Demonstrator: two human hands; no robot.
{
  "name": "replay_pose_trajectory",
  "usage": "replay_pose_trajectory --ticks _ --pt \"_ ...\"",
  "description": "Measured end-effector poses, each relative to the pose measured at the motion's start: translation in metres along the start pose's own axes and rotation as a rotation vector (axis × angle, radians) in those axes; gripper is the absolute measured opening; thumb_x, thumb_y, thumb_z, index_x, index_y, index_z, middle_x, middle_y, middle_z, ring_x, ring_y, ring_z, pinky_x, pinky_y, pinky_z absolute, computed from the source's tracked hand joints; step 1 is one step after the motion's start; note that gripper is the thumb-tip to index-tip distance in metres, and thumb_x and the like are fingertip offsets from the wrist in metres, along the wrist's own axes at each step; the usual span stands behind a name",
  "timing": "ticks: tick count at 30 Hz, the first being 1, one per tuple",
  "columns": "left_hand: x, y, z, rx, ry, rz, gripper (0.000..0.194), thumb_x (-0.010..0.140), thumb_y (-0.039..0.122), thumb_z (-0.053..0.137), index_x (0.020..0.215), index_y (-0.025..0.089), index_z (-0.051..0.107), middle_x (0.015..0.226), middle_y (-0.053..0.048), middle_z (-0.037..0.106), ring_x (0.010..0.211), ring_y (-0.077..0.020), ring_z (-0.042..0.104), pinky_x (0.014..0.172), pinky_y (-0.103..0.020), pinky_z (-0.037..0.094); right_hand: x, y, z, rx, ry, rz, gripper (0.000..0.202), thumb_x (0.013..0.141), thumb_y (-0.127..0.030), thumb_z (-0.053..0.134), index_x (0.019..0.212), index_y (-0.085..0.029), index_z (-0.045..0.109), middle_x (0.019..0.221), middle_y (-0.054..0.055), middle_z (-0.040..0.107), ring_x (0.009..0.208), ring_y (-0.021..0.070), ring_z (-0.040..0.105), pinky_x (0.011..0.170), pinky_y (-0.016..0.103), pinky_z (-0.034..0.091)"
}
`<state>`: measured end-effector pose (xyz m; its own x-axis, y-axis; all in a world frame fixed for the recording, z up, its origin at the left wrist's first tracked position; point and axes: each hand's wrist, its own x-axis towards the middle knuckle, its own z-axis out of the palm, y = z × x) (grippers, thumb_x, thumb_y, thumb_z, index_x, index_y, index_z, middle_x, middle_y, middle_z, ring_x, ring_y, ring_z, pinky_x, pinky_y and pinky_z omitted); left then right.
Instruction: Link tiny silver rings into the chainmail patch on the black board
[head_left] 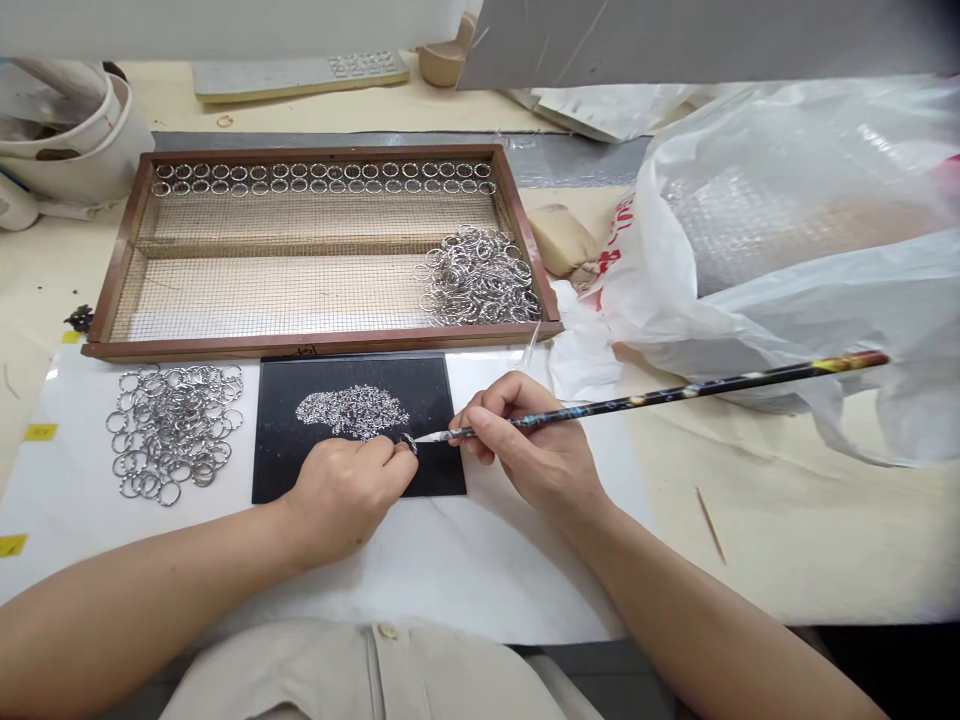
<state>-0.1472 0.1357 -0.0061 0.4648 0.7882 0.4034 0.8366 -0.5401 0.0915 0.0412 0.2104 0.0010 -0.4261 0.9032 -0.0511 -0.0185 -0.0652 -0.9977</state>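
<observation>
My left hand (349, 495) is closed on a small ring (407, 442), mostly covered by the fingers, over the front of a black pad (285, 465). My right hand (536, 445) grips a long, dark patterned pencil (645, 399) whose pale pointed tip touches or nearly touches the ring. A spread of tiny shiny stones (352, 408) lies on the pad behind my left hand. Left of the pad, many loose silver rings (176, 430) are heaped on white paper.
Behind the pad stands a wooden-framed mesh tray (322, 350), with two rows of rings along its back and a ring pile (480, 280) at right. A plastic bag (690, 260) bulges at right. A toothpick (711, 525) lies near the front; white cups (82, 130) stand at back left.
</observation>
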Motion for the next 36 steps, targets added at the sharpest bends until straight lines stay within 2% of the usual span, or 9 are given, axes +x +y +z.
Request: replay_pose_trajectory --ticks 11,26,36 --pt "-0.0013 -0.0020 0.0023 0.000 -0.003 0.005 0.015 0.086 0.008 0.045 0.079 0.015 0.057 0.056 0.003 0.045 0.045 -0.0118 0.038 0.040 -0.028 0.027 -0.0003 0.0009 -0.0004 0.003 -0.010 -0.015 0.022 0.086 -0.029 0.061 0.070 -0.022 0.047 0.057 -0.004 0.054 0.059 0.0132 0.057 0.050 0.026 0.038" --pt "-0.0015 -0.0009 0.0008 0.013 0.003 0.015 0.014 0.086 0.009 0.046 0.082 0.014 0.058 0.057 0.003 0.046 0.045 -0.0115 0.040 0.040 -0.028 0.028 0.0000 0.0013 -0.0015 0.015 -0.066 -0.058 0.019 0.085 -0.018 0.059 0.072 -0.022 0.045 0.064 -0.004 0.054 0.059 0.0126 0.049 0.058 0.032 0.038" --pt "-0.0009 -0.0010 0.0008 0.025 -0.013 0.013 0.013 0.085 0.008 0.046 0.084 0.014 0.058 0.057 0.003 0.046 0.046 -0.0114 0.039 0.041 -0.028 0.027 0.0000 -0.0010 0.0000 0.022 -0.070 -0.053 0.019 0.085 -0.018 0.058 0.072 -0.022 0.045 0.063 -0.004 0.054 0.057 0.0122 0.048 0.059 0.032 0.039"
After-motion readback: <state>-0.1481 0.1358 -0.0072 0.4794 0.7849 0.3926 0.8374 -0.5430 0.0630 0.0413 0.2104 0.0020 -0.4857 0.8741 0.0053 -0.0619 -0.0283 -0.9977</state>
